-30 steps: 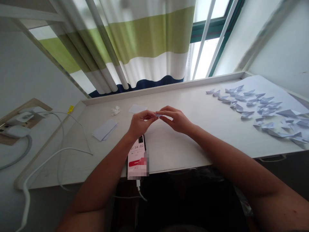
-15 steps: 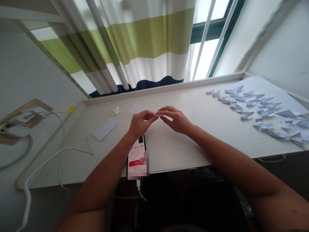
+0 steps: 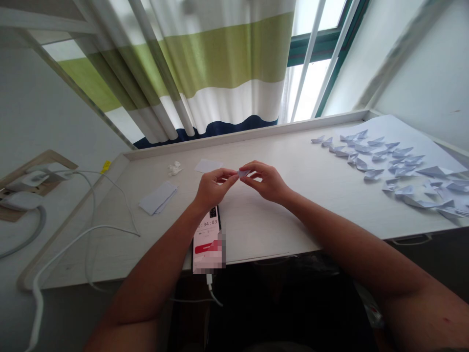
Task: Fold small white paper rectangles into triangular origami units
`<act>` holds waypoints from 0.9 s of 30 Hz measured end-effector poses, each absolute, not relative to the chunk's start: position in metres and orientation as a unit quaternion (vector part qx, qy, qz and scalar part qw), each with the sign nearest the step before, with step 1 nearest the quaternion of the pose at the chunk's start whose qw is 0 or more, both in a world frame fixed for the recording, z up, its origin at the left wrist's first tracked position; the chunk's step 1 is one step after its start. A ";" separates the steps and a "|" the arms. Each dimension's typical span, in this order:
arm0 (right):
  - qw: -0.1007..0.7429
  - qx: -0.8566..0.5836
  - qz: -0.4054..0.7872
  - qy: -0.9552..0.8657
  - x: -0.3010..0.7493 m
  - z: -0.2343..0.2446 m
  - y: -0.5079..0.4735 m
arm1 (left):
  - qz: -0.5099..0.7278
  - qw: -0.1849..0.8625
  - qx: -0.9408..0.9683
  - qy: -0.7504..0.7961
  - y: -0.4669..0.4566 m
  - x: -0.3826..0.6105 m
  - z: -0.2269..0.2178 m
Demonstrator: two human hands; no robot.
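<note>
Between my two hands, over the middle of the white desk, is a small piece of folded paper (image 3: 242, 173). My left hand (image 3: 216, 186) pinches its left end between thumb and fingertips. On the other end, the thumb and fingers of my right hand (image 3: 266, 181) are closed too. Fingers cover part of the paper, so its full shape is hidden. Many small folded paper boats (image 3: 373, 174) lie in rows at the right. Left of my hands are a stack of paper slips (image 3: 159, 197) and another paper slip (image 3: 208, 165).
A phone (image 3: 207, 239) showing a timer lies at the desk's front edge under my left forearm, with a cable plugged in. A crumpled tissue (image 3: 175, 168) sits back left. White cables (image 3: 91, 230) run from a power strip (image 3: 32, 186). A raised rim (image 3: 234, 137) borders the desk.
More of the folded paper shows between my fingertips now, as its faces have turned or spread toward me. Both hands stay in nearly the same place.
</note>
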State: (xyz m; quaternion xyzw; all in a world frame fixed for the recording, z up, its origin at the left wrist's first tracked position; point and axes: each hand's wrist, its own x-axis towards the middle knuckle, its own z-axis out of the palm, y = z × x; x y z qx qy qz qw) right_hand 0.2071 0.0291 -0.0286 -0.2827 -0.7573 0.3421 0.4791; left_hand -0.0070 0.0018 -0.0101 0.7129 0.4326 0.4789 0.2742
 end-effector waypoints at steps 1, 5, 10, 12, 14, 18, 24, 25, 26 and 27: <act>0.482 -0.282 0.348 -0.753 0.207 -0.029 0.029 | 0.479 0.272 0.715 0.431 0.002 -0.007 -0.010; 0.496 -0.279 0.360 -0.740 0.206 -0.028 0.028 | 0.483 0.273 0.711 0.431 0.003 -0.006 -0.012; 0.505 -0.286 0.388 -0.716 0.205 -0.029 0.029 | 0.482 0.304 0.705 0.423 0.004 -0.005 -0.014; 0.505 -0.283 0.410 -0.704 0.205 -0.030 0.030 | 0.476 0.315 0.708 0.414 0.004 -0.005 -0.014; 0.503 -0.275 0.436 -0.694 0.205 -0.030 0.030 | 0.468 0.314 0.717 0.410 0.004 -0.006 -0.013; 0.500 -0.267 0.462 -0.682 0.205 -0.030 0.031 | 0.463 0.299 0.725 0.413 0.004 -0.007 -0.011; 0.501 -0.265 0.462 -0.682 0.204 -0.030 0.031 | 0.479 0.293 0.710 0.425 0.005 -0.007 -0.013; 0.500 -0.263 0.462 -0.684 0.204 -0.030 0.031 | 0.484 0.299 0.702 0.429 0.005 -0.007 -0.014; 0.500 -0.260 0.460 -0.686 0.205 -0.031 0.032 | 0.488 0.308 0.693 0.433 0.006 -0.007 -0.014; 0.499 -0.259 0.457 -0.689 0.205 -0.031 0.032 | 0.491 0.317 0.684 0.436 0.006 -0.007 -0.014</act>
